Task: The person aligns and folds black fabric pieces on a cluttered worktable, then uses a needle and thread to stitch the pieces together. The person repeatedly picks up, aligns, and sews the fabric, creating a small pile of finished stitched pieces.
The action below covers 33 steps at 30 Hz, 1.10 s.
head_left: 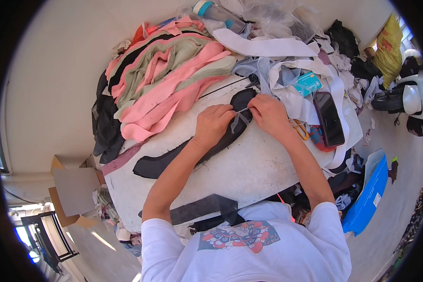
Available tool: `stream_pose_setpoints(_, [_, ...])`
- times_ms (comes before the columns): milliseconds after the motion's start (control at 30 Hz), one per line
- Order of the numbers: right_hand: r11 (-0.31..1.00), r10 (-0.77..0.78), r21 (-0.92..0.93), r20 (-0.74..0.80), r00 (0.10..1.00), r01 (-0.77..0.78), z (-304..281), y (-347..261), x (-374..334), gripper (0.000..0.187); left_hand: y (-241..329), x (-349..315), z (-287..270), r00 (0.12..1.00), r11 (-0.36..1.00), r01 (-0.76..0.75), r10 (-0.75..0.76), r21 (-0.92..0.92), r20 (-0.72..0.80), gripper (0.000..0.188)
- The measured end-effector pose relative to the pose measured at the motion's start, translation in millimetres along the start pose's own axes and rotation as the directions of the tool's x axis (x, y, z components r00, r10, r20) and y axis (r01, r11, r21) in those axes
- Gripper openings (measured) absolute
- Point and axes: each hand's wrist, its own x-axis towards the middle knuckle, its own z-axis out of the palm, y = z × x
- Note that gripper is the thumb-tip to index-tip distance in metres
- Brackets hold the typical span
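At the centre of the frame, the left hand (213, 124) and right hand (270, 115) pinch a thin pale strip (242, 111) between closed fingertips, above a curved black fabric piece (226, 139). Pink and green fabric layers (167, 77) fill the upper left; a phone (329, 119) lies right of centre.

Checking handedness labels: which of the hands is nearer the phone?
Right. The right hand is to the left of the phone, apart from it; the left hand is farther left, on the far side of the right hand.
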Motion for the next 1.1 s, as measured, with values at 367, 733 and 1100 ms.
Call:
stream_pose_setpoints(367, [0.984,-0.172,0.035,-0.110,0.979,0.177,-19.5,-15.4,8.8,0.014,22.3,-13.6,-27.1,0.986,0.985,0.168,-0.169,0.022,0.014,0.024])
stream_pose_setpoints(733, [0.944,-0.229,-0.210,0.142,0.963,0.255,9.0,-15.4,2.2,0.036,25.7,-59.0,-26.2,0.839,0.909,0.353,-0.412,0.219,0.356,0.065])
stream_pose_setpoints(1100, [0.999,-0.034,-0.011,-0.228,0.973,0.033,-66.3,-15.3,-3.5,0.010,12.2,-137.3,-129.7,0.834,0.854,0.384,-0.484,0.351,0.265,0.056])
